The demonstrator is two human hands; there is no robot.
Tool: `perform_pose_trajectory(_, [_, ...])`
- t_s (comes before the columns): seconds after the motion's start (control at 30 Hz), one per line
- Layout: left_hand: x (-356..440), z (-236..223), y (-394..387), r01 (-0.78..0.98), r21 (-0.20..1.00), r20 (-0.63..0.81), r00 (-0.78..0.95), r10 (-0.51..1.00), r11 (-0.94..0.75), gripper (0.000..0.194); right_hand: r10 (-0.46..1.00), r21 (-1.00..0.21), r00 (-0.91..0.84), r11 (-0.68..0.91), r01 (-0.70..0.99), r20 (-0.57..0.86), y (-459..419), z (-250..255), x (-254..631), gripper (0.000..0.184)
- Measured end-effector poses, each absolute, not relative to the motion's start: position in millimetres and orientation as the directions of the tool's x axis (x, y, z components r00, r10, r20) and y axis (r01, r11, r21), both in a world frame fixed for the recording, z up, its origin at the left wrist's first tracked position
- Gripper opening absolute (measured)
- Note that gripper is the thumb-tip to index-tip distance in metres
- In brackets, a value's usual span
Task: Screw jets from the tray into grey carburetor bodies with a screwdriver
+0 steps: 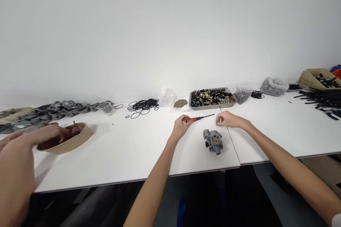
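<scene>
My left hand (182,126) is closed around the red handle of a screwdriver (199,118), whose dark shaft points right across the white table. Opposite its tip, my right hand (227,119) has thumb and fingers pinched together on something small and pale that I cannot make out. Just below and between both hands, a grey metal carburetor (213,141) rests on the tabletop, its round bore facing up. Neither hand touches it.
At left a co-worker's hand (50,134) reaches into a tan bowl (77,143). Along the wall lie grey castings (66,108), black rubber rings (144,105), brass pieces (180,103), a metal tray (213,105) of small parts and black hoses (323,95). A seam (233,145) divides the tables.
</scene>
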State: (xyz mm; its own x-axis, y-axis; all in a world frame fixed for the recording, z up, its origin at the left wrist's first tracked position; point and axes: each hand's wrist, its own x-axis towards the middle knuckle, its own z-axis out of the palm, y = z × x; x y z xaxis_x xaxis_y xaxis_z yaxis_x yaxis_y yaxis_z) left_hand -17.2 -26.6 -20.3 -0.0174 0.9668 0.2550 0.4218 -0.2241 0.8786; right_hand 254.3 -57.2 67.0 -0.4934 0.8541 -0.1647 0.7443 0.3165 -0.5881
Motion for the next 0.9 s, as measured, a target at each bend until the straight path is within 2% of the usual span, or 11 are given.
perform_pose_trajectory(0.07, [-17,-19,-27,0.426,0.876,0.259,-0.023,0.965,-0.225,0.019,0.862,-0.595,-0.478,0.299,0.746,-0.166,-51,45,254,0.012])
perform_pose_trajectory(0.13, [-18,-20,-26,0.431,0.875,0.258,-0.025,0.966,-0.223,0.020,0.878,-0.597,-0.471,0.333,0.730,-0.086,-58,38,254,0.018])
perform_pose_trajectory(0.23, [-18,-21,-25,0.431,0.875,0.253,-0.022,0.967,-0.219,0.021,0.882,-0.611,-0.468,0.404,0.681,0.062,-88,52,253,0.022])
perform_pose_trajectory(0.3, [-19,-23,-24,0.426,0.878,0.250,-0.019,0.968,-0.218,0.022,0.867,-0.600,-0.494,0.426,0.677,0.058,-111,68,249,0.020])
perform_pose_trajectory(0.37, [-19,-24,-23,0.418,0.882,0.250,-0.020,0.968,-0.219,0.022,0.852,-0.521,-0.524,0.453,0.723,0.014,-130,82,243,0.019])
perform_pose_trajectory(0.5, [-19,-25,-22,0.403,0.889,0.250,-0.025,0.968,-0.219,0.021,0.853,-0.279,-0.521,0.494,0.823,-0.024,-150,88,227,0.021])
perform_pose_trajectory(0.57, [-18,-24,-21,0.399,0.890,0.249,-0.024,0.968,-0.220,0.021,0.872,-0.252,-0.489,0.466,0.848,-0.033,-151,86,223,0.022])
perform_pose_trajectory(0.63, [-18,-24,-21,0.394,0.892,0.249,-0.023,0.968,-0.220,0.021,0.888,-0.329,-0.455,0.412,0.850,-0.063,-147,85,222,0.017])
perform_pose_trajectory(0.73, [-18,-23,-22,0.384,0.898,0.243,-0.026,0.970,-0.215,0.020,0.876,-0.536,-0.462,0.326,0.779,-0.140,-129,87,230,0.011])
perform_pose_trajectory(0.83, [-18,-22,-21,0.363,0.909,0.231,-0.033,0.972,-0.204,0.018,0.842,-0.738,-0.510,0.230,0.635,-0.176,-98,85,245,0.019])
perform_pose_trajectory(0.9, [-18,-22,-21,0.340,0.920,0.222,-0.046,0.974,-0.193,0.017,0.862,-0.816,-0.484,0.168,0.552,-0.150,-71,76,257,0.025])
